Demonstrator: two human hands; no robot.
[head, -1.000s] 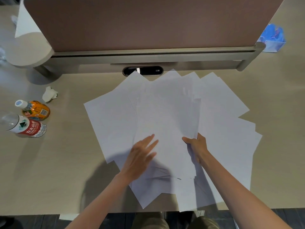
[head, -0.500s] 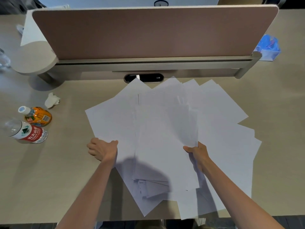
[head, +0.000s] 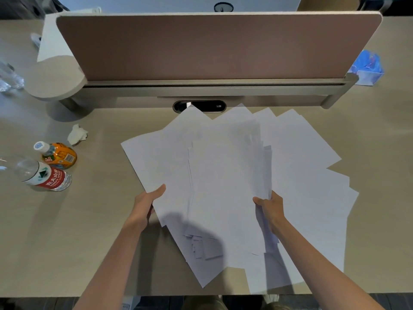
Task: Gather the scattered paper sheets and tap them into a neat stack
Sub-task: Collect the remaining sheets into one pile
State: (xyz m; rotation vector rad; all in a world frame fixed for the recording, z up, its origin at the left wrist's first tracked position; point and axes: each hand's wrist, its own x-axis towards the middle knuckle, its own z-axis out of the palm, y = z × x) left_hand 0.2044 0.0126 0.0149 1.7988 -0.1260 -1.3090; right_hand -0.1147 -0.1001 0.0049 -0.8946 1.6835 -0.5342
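Note:
Several white paper sheets [head: 223,171] lie fanned and overlapping across the middle of the beige desk [head: 100,231]. My left hand [head: 145,204] grips the left edge of the leftmost sheets, thumb on top. My right hand [head: 271,209] pinches a raised bundle of sheets by its right edge, thumb on top and fingers underneath. More loose sheets [head: 312,198] spread flat to the right of that hand, and some stick out over the desk's near edge.
Two bottles lie at the left: an orange one [head: 57,154] and a clear one with a red label [head: 44,175]. A crumpled tissue [head: 77,134] sits behind them. A brown divider panel [head: 212,45] runs along the back, with a blue box [head: 367,67] at its right end.
My left hand left the top of the pile, went to the left edge of the sheets and took hold of it. My right hand kept its grip. The camera tilted up.

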